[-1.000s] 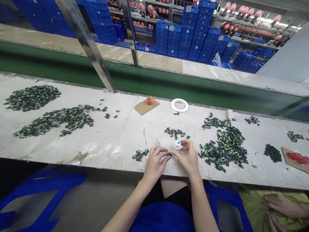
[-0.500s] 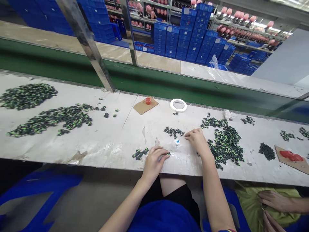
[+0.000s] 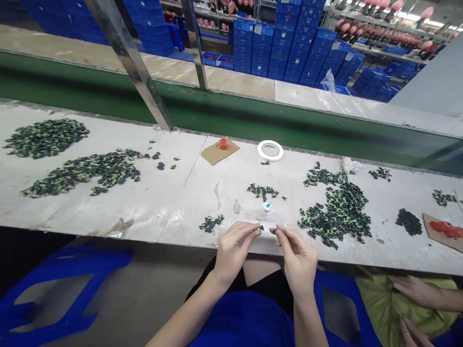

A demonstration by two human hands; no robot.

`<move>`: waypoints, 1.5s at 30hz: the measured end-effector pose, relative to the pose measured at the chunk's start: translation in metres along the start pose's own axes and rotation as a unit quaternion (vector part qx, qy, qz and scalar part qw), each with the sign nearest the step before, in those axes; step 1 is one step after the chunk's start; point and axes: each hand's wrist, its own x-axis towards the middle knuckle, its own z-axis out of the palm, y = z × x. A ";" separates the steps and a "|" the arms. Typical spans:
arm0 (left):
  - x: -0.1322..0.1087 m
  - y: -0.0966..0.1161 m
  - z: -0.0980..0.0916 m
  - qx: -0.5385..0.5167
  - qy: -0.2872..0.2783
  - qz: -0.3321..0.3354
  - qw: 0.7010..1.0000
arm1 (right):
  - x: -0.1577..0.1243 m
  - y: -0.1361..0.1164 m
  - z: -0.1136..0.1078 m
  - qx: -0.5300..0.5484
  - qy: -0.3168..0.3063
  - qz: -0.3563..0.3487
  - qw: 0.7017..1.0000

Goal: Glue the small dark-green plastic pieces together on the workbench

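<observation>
Tape roll: the white tape roll [image 3: 270, 159] lies flat by the far edge of the worktop [image 3: 173, 193] and serves as the landmark for every place below.
Left hand: the left hand [image 3: 231, 248] is on the near side of the tape roll, a little to its left; its grip is together, thumb and fingertips clamped on a green-and-black piece [image 3: 260, 228].
Right hand: the right hand [image 3: 300, 255] is on the near side of the tape roll, a little to its right; its grip is clamped on a small dark piece [image 3: 274, 231], too tiny to show its shape.
Held pieces: both are directly nearward of the tape roll, close to each other but apart.
White object: a white object [image 3: 265, 210] with a blue tip stands between the tape roll and the held pieces.
Loose bits: a dark cluster [image 3: 263, 191] lies scattered just nearward of the tape roll.
Heaps: a large green-and-black heap [image 3: 345, 207] spreads right and nearward of the tape roll; a small heap [image 3: 211, 222] lies left and nearward.
Cardboard: left of the tape roll, a cardboard piece [image 3: 217, 155] carries a red tub [image 3: 223, 143].
Co-worker: another person's hand [image 3: 415, 291] is far right and nearward of the tape roll, over yellow-green cloth [image 3: 379, 299].
</observation>
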 end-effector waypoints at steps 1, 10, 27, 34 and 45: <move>0.000 0.002 0.001 0.003 -0.002 0.017 1.000 | -0.003 -0.001 0.004 0.001 -0.006 0.004 1.000; -0.001 0.009 -0.002 0.010 -0.032 0.036 0.999 | 0.001 -0.003 0.007 0.040 -0.065 0.008 0.997; 0.008 0.028 -0.011 -0.032 -0.116 -0.123 0.985 | 0.011 -0.001 -0.006 0.001 -0.140 -0.081 0.987; 0.001 0.026 -0.001 -0.043 -0.094 -0.155 0.982 | 0.005 0.004 -0.001 -0.008 -0.112 -0.083 0.990; 0.014 -0.017 -0.042 0.279 -0.042 -0.013 0.959 | 0.031 0.039 -0.056 -0.234 0.065 -0.040 0.969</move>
